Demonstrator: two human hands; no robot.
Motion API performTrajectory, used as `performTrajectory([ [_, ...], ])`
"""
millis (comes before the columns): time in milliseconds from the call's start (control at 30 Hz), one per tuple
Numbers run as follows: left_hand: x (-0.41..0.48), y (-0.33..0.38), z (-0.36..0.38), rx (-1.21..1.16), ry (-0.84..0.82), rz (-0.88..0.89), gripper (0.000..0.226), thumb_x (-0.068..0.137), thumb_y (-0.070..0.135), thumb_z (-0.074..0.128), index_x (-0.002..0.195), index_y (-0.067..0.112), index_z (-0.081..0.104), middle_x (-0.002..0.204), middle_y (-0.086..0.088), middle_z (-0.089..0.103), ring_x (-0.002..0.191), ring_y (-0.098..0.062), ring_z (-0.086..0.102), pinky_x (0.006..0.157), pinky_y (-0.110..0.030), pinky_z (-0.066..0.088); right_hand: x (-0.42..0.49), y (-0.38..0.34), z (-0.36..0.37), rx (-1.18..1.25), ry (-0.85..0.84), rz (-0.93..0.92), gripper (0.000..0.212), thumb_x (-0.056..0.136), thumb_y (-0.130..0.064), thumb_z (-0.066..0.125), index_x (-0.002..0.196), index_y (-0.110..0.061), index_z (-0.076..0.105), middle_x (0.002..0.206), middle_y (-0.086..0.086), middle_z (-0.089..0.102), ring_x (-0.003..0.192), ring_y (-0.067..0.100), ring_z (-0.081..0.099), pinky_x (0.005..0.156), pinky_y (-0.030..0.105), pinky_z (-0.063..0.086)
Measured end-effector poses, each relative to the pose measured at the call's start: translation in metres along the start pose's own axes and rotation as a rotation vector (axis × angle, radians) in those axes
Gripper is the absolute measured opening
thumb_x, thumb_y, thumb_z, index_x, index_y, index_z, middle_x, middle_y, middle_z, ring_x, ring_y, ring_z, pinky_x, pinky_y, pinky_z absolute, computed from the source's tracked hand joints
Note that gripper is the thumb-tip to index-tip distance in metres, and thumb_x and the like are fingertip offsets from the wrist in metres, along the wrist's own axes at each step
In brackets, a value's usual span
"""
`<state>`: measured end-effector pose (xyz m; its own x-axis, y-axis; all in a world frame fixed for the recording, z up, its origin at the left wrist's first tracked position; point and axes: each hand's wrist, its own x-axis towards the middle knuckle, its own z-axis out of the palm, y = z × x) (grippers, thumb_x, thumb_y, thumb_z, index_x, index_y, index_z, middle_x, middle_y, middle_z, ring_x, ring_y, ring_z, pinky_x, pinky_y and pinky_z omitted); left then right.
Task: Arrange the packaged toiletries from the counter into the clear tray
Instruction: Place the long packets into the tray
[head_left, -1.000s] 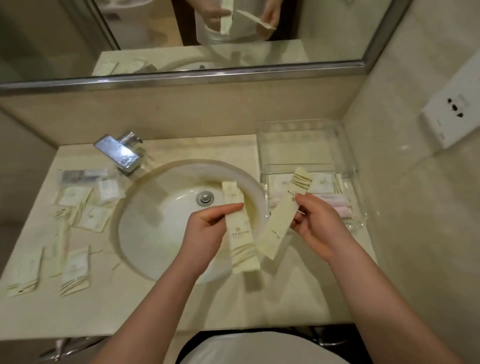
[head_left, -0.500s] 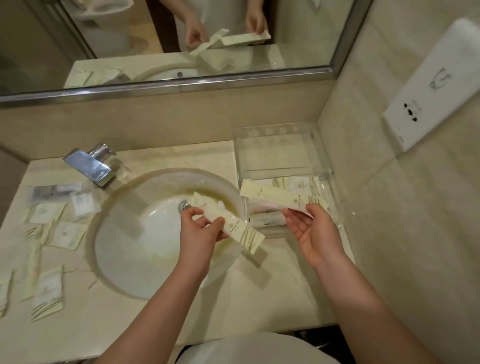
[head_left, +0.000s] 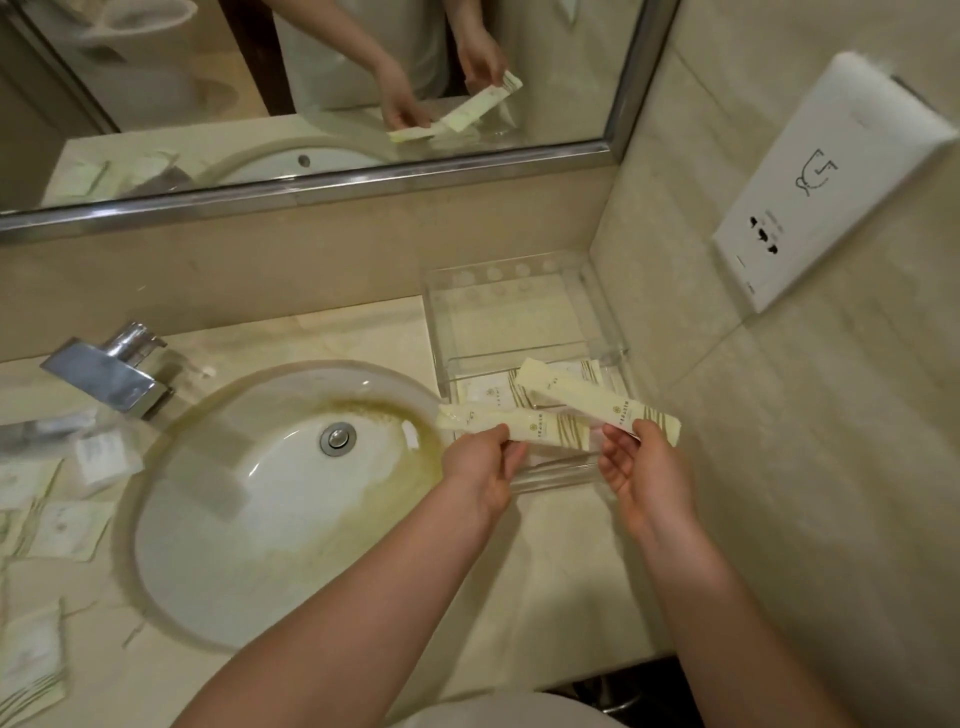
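Packets (head_left: 519, 423) (both) now over tray (head_left: 524, 322)

No wording can be read. The two packets (head_left: 597, 402) (head_left: 519, 427) each carry a small round emblem with tiny blurred print (illegible), and the wall plate (head_left: 831, 176) bears a line-drawn shaver-like pictogram above its sockets.

A pale beige marble counter (head_left: 322, 332) holds a round white sunken basin (head_left: 249, 519) left of the hands, a square chrome tap (head_left: 111, 371) beyond it. Above hangs a chrome-framed wall mirror (head_left: 311, 78). Right of the hands, beige wall tiles (head_left: 831, 467) carry a white socket plate (head_left: 826, 182).
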<state>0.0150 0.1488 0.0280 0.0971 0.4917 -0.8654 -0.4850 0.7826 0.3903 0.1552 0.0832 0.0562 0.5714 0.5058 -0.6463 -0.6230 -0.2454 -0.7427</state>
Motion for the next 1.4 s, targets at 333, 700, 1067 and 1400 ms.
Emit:
performTrajectory([
  [333,0.026,-0.003,0.024,0.094,0.102,-0.053,0.027,0.091,-0.002,0.062,0.117,-0.005,0.060,0.093,-0.017,0.068,0.069,-0.019,0.067,0.055,-0.028,0.061,0.038,-0.010,-0.001,-0.039,-0.005,0.008,0.019,0.097,-0.012,0.049,0.106,-0.005,0.065,0.086,0.007,0.070,0.060,0.010,0.060,0.046,0.018,0.052],
  [700,0.009,-0.043,0.010,0.133,0.168,-0.103,0.035,0.093,-0.003,0.057,0.127,-0.005,0.051,0.098,-0.020,0.068,0.067,-0.019,0.068,0.049,-0.029,0.059,0.061,0.002,0.002,-0.402,-0.056,-0.062,0.025,0.093,-0.010,0.041,0.104,-0.012,0.064,0.082,0.012,0.072,0.049,0.011,0.055,0.037,0.021,0.038],
  [1067,0.007,-0.041,0.023,0.000,0.178,-0.178,0.033,0.099,0.003,0.050,0.131,-0.005,0.048,0.113,-0.021,0.068,0.068,-0.020,0.069,0.034,-0.022,0.051,0.076,0.003,0.005,-0.759,-0.109,0.024,0.029,0.093,-0.014,0.049,0.116,-0.003,0.062,0.077,0.003,0.077,0.049,0.010,0.058,0.045,0.023,0.039],
  [1400,0.006,-0.034,0.021,0.136,0.143,-0.202,0.031,0.103,0.013,0.043,0.128,-0.003,0.053,0.123,-0.016,0.066,0.088,-0.022,0.067,0.038,-0.021,0.053,0.070,0.001,0.009,-0.786,-0.159,0.087,0.017,0.090,-0.011,0.052,0.091,-0.006,0.068,0.070,0.003,0.073,0.047,0.011,0.053,0.043,0.023,0.033],
])
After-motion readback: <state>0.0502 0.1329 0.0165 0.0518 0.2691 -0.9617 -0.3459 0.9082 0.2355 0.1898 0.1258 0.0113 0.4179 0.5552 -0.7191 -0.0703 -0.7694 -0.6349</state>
